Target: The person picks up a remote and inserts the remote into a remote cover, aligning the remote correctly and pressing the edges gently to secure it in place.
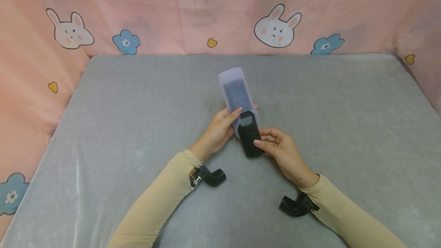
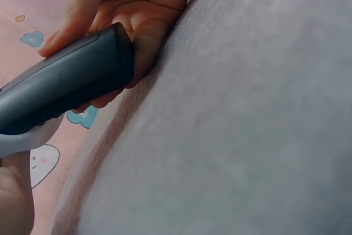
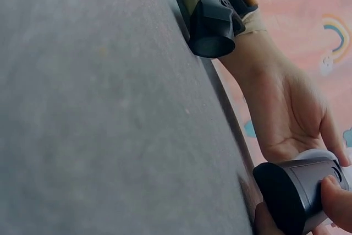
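Over the middle of the table, a black remote control point(image 1: 250, 137) lies partly within a translucent whitish cover point(image 1: 231, 75). Its dark lower end sticks out towards the person, while a bluish printed area shows through the cover's upper part. My left hand point(image 1: 216, 130) grips the cover from the left, thumb on top. From the right, my right hand point(image 1: 287, 156) pinches the bare end of the remote control point(image 3: 297, 191) between thumb and fingers. The left wrist view shows the remote control point(image 2: 71, 78) side-on, with the cover point(image 2: 36, 138) around its far end.
A grey cloth-covered table point(image 1: 138, 106) spreads beneath both hands. Behind it and along its sides hangs a pink curtain point(image 1: 155, 10) printed with rabbits, flowers and hearts. Each sleeve carries a black wrist camera, one on the left point(image 1: 215, 178) and one on the right point(image 1: 293, 206).
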Demonstrator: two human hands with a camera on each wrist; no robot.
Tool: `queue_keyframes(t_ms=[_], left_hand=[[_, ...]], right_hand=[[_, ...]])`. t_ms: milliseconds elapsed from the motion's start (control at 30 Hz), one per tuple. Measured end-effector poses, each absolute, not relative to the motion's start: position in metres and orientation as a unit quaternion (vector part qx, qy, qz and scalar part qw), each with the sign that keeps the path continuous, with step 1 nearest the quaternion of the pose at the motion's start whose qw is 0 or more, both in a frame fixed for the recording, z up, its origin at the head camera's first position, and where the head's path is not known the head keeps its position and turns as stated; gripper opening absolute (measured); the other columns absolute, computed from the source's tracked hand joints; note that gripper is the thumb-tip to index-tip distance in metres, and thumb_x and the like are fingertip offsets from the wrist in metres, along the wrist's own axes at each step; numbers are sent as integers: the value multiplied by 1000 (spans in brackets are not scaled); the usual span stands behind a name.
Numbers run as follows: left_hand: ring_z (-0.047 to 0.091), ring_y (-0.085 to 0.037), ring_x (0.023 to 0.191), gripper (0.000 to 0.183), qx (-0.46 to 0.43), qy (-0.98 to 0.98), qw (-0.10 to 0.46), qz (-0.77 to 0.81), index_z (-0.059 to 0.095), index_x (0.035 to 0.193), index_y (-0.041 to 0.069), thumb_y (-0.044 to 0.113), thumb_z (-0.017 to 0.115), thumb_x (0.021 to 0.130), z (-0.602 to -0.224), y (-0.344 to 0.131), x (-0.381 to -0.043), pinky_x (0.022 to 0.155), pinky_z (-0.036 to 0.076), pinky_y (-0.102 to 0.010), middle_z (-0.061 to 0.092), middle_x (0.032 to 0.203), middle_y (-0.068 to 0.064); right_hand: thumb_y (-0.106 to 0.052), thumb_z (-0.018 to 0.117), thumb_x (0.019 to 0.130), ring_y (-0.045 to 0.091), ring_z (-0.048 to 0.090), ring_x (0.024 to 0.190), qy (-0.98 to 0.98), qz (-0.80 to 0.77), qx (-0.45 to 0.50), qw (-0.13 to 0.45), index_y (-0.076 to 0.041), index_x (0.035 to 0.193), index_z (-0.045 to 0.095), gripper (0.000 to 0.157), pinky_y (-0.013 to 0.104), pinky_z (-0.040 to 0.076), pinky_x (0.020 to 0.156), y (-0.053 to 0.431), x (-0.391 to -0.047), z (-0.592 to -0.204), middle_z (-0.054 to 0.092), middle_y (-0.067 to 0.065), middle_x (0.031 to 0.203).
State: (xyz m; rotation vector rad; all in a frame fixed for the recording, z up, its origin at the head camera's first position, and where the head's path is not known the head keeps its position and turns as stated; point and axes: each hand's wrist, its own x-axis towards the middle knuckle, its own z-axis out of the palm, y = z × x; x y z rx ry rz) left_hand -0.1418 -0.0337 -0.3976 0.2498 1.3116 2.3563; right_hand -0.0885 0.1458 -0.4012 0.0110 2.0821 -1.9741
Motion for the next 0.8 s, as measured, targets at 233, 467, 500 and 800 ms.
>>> queue_keyframes(t_ms=[233, 467, 500, 800], left_hand=[[44, -27, 126, 41, 97, 473, 217, 848, 34, 139, -10, 11, 35, 103, -398, -34, -142, 105, 36, -35, 40, 140, -27], [42, -29, 128, 42, 94, 467, 224, 851, 32, 140, -9, 10, 35, 103, -398, -33, -141, 106, 34, -36, 39, 141, -27], [41, -29, 129, 42, 96, 468, 224, 849, 32, 141, -8, 10, 35, 103, -398, -33, -141, 106, 34, -36, 39, 141, -27], [40, -32, 130, 42, 102, 478, 230, 841, 32, 141, -9, 8, 34, 103, -399, -33, -141, 106, 34, -35, 39, 140, -28]], right_hand=[[-3, 63, 88, 6, 63, 76, 714, -687, 8, 134, 10, 110, 52, 28, 22, 52, 65, 145, -88, -400, 67, -6, 84], [-5, 64, 89, 8, 63, 79, 716, -685, 6, 130, 11, 110, 53, 28, 23, 52, 65, 145, -88, -400, 69, -6, 85], [-5, 64, 89, 8, 63, 79, 715, -686, 6, 130, 11, 110, 53, 28, 23, 52, 65, 145, -88, -401, 69, -6, 85], [-3, 63, 89, 7, 63, 77, 707, -696, 4, 125, 6, 105, 55, 20, 22, 52, 63, 145, -88, -402, 69, -6, 83]])
